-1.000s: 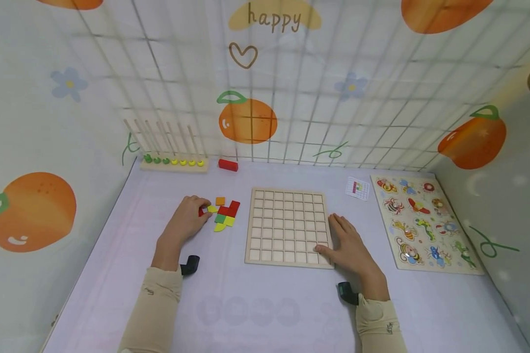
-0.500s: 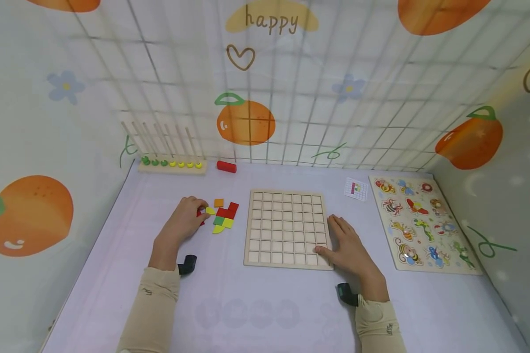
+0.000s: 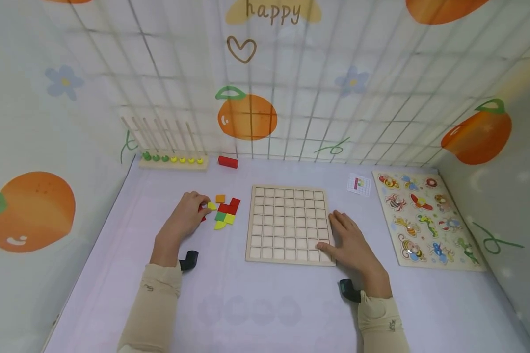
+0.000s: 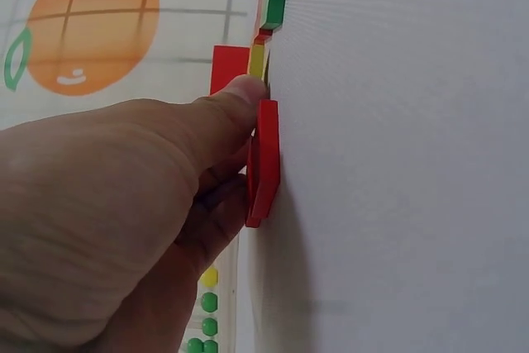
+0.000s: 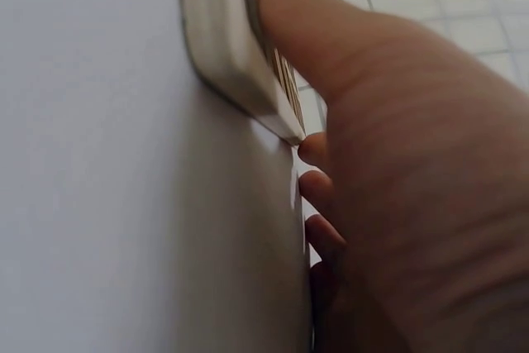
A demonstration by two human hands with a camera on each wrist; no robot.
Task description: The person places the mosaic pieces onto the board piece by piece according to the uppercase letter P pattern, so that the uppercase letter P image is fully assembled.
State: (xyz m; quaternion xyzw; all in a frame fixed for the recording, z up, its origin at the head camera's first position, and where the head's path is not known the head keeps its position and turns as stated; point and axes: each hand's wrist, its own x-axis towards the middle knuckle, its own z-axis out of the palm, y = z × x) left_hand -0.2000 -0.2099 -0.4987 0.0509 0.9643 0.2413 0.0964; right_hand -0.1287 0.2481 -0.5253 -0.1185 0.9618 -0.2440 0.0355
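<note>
My left hand (image 3: 186, 213) is at the left, its thumb and forefinger at either side of a small yellow piece (image 3: 211, 206), which they pinch near the table. Red pieces (image 4: 266, 159) lie partly hidden under its fingers. Just beyond is a cluster of flat pieces: an orange square (image 3: 220, 198), red ones (image 3: 229, 208), a green one (image 3: 221, 215), a yellow square (image 3: 230, 219) and a yellow rounded one (image 3: 220, 225). My right hand (image 3: 352, 245) rests at the right edge of a wooden grid board (image 3: 287, 263), thumb on its surface, other fingers stretched along its side.
A peg stand (image 3: 173, 166) with green and yellow beads stands at the back left, beside a red block (image 3: 227, 162). A printed pattern card (image 3: 359, 185) lies beyond the board. An insect puzzle board (image 3: 428, 220) lies far right.
The view shifts slightly. My left fingers move a little, and more of the red piece beneath them shows. The board and my right hand stay in place.
</note>
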